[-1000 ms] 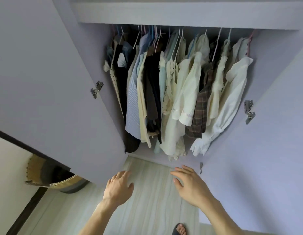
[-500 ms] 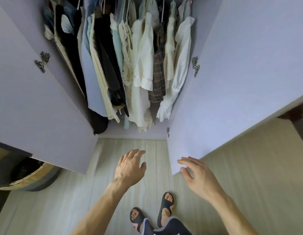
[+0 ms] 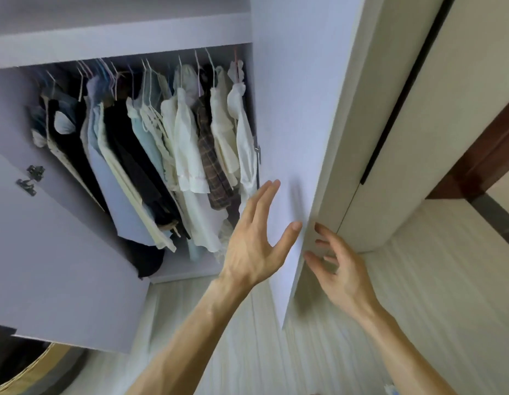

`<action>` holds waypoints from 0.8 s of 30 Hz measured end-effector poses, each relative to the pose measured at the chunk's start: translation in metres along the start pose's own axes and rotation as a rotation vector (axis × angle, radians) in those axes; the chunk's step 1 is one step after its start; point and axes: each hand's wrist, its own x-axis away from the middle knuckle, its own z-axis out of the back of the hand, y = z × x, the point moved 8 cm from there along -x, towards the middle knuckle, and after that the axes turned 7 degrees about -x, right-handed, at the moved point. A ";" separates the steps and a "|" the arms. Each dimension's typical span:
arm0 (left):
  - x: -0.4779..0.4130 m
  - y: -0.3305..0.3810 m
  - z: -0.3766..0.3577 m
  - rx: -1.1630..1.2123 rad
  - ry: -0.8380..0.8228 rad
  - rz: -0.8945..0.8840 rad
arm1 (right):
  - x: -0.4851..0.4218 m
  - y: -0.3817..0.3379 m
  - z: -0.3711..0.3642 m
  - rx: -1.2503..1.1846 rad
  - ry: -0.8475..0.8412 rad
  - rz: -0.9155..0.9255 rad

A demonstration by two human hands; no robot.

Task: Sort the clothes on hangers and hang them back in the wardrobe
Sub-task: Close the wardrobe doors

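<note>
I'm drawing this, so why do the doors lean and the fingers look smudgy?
Head view: the wide-angle lens tilts the left door and right door; same view, motion smears the fingers of the right hand, and the hanging clothes look soft.

Two hands are in view: one left hand (image 3: 253, 246) and one right hand (image 3: 341, 269). The one wardrobe (image 3: 119, 44) has two open doors, a left door (image 3: 62, 266) and a right door (image 3: 290, 109). About eleven garments (image 3: 187, 155) hang along its rail, packed too closely for an exact count; one of them is a plaid shirt (image 3: 213, 166). One woven basket (image 3: 34, 374) is also visible.
</note>
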 end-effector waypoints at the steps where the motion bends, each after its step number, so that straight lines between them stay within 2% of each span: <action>1: -0.007 0.012 0.002 0.004 0.028 -0.020 | -0.006 -0.002 0.003 -0.012 -0.016 0.010; 8: -0.039 0.062 0.013 -0.108 0.224 -0.089 | -0.036 -0.022 0.002 -0.050 -0.160 0.102; 15: -0.036 0.052 0.024 -0.222 0.251 -0.012 | -0.043 -0.021 -0.017 -0.071 -0.200 0.197; 24: 0.004 -0.006 0.099 -0.298 0.405 0.318 | -0.062 -0.062 -0.110 0.130 -0.353 0.407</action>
